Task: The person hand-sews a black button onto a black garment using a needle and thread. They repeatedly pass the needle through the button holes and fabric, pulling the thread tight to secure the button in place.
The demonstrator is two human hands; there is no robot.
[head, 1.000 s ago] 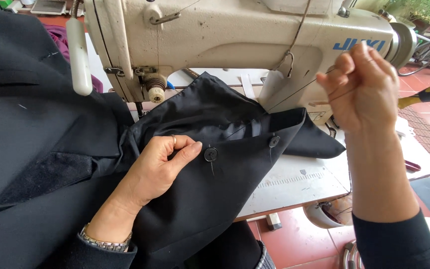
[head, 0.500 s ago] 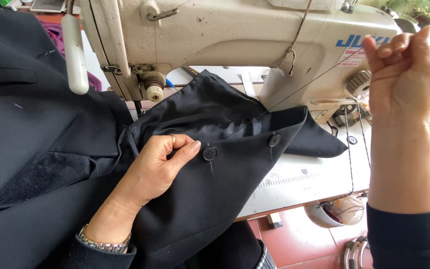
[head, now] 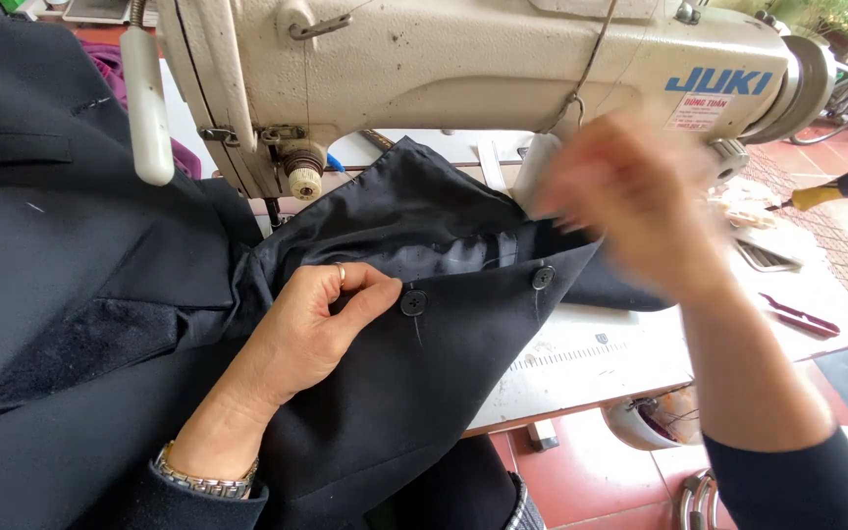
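Two black buttons [head: 414,302] already sit on the black jacket [head: 375,393] at frame centre, my left fingers [head: 370,294] clamped beside one, my blurred right hand [head: 630,211] unreadable.

black jacket [head: 414,393], draped over table, buttoned edge

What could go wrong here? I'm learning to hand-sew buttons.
The right hand is blurred mid-motion close to the sewing machine, so it might knock against it. The left hand pins the dark jacket beside a button, so its fingers could get pricked.
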